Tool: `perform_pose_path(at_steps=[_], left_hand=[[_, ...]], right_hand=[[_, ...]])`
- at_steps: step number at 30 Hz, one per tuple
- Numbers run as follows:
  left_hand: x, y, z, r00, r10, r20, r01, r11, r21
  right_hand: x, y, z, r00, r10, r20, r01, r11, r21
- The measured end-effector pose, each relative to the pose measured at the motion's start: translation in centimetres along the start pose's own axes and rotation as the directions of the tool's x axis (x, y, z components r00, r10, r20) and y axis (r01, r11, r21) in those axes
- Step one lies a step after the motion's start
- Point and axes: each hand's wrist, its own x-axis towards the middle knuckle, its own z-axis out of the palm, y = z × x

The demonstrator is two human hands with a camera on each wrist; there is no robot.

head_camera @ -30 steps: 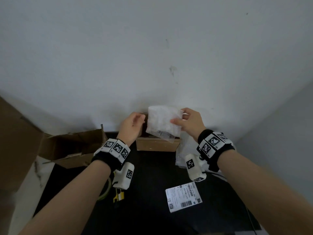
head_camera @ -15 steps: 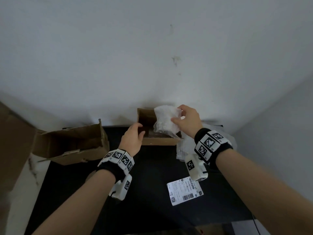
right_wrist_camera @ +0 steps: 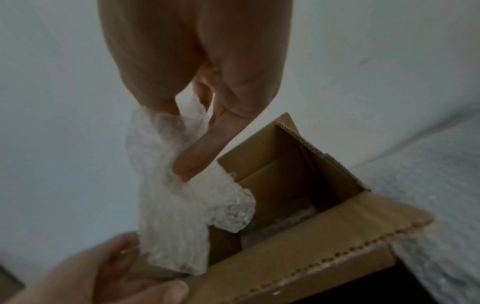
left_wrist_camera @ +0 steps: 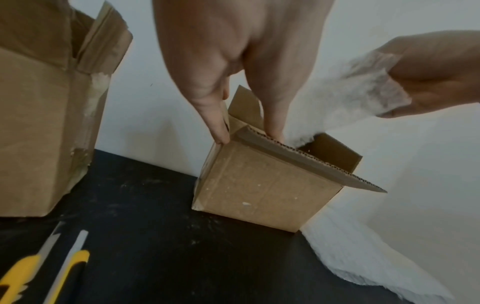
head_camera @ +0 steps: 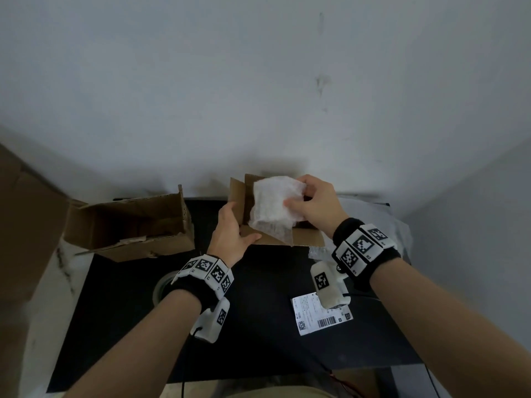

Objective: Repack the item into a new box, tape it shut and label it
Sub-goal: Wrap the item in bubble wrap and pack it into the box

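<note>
Right hand point(head_camera: 311, 205): a piece of white bubble wrap point(head_camera: 274, 209) is pinched between thumb and fingers and held over the open top of the small box point(head_camera: 304, 239); its lower end hangs down into the opening, as seen from the right wrist.
Left hand point(head_camera: 231, 229): the near left corner of the small box is gripped, with the thumb laid along the near flap and the fingers at the left side.
Small box: it is stood upright on the black bench point(head_camera: 258, 334) close to the wall point(head_camera: 258, 81), all flaps open; something dark is seen at the bottom in the right wrist view, but what it is cannot be told.
Item: whether anything is wrapped inside the bubble wrap cannot be told.
Large box point(head_camera: 129, 228): it is laid on its side to the left, well apart from the small box, its opening turned toward the person, torn tape left on its edges.
Label point(head_camera: 321, 315): a white sheet with a barcode is laid flat on the bench, near the right wrist.
Loose bubble wrap point(head_camera: 399, 225): more of it is spread on the bench to the right of the small box.
Tape roll point(head_camera: 162, 287): it is partly hidden behind the left wrist.
Knives point(left_wrist_camera: 39, 273): two yellow-and-black utility knives are seen side by side on the bench in the left wrist view.
</note>
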Motion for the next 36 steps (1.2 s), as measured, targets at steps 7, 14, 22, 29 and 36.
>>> perform_pose_path(at_steps=[7,14,22,29,36], left_hand=[[-0.4,-0.2,0.2,1.000,0.010,-0.017,-0.010,1.000,0.017],[-0.9,0.1,0.1,1.000,0.002,-0.024,-0.001,0.999,0.040],[-0.8,0.0,-0.2,0.999,0.039,-0.020,-0.039,0.999,0.012],[-0.5,-0.1,-0.3,0.997,0.077,0.005,-0.077,0.997,-0.002],[-0.2,0.2,-0.5,0.998,0.061,0.008,-0.061,0.998,0.012]], right_hand=[[1.0,1.8,2.8,0.992,0.120,-0.046,-0.128,0.957,-0.261],[1.2,2.2,5.9,0.986,0.118,-0.120,-0.158,0.891,-0.426],[0.5,2.2,6.8,0.986,0.061,0.154,0.033,0.837,-0.546],[1.6,2.2,8.7,0.937,0.219,0.272,-0.039,0.841,-0.540],[2.1,2.3,8.6,0.922,0.145,0.360,0.114,0.786,-0.608]])
